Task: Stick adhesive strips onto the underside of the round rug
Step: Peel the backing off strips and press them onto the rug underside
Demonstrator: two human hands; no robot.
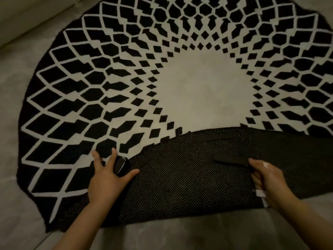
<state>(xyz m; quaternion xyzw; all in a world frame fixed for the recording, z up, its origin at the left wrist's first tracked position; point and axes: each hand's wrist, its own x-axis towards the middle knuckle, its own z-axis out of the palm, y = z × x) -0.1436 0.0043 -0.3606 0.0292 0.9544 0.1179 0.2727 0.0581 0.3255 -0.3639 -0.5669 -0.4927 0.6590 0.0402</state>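
Three adhesive strips (215,137) on round rug (126,78) near-edge flap, dotted underside (180,177) up, long axes roughly left-right. Left hand (110,175) grips black roll (119,164); right hand (268,179) pinches right end of strip (229,159).

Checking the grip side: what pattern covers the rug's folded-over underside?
Black with fine pale dots, on the underside, head view.

A grey tiled floor (207,235) with a faint marbled sheen fills the view's edges. Along its upper-left edge runs a pale baseboard or wall base (30,13).
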